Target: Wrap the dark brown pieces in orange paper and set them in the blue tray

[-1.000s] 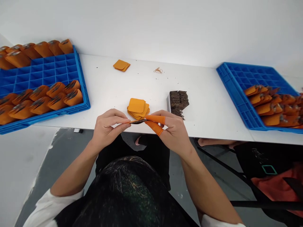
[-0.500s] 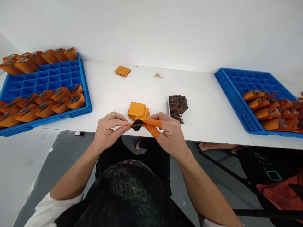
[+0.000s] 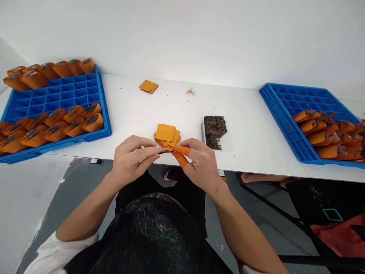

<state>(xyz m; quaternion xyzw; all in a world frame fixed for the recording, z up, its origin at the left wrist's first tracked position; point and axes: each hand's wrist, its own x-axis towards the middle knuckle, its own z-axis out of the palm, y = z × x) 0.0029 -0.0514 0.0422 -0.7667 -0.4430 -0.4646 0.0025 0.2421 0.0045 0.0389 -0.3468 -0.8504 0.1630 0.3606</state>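
A small orange pouch with a dark inside is pinched between my two hands at the table's front edge. My left hand grips its left end with thumb and fingers. At the other end my right hand pinches it, with orange finger cots on thumb and forefinger. The pouch's mouth looks almost closed, and fingers partly cover it. Just behind it lies a loose pile of flat orange pouches with rounded corners. A white box of tightly packed dark brown pieces stands to the right.
On the left, a blue compartment tray holds rows of rolled orange bundles. Another blue tray with orange bundles stands at right. Farther back lie a few orange pouches and rubber bands. A person's dark clothing shows at lower right.
The pouch's mouth, spread wide with its dark inside showing, has narrowed to a thin slit. My left fingers have moved slightly right and my right hand slightly left.
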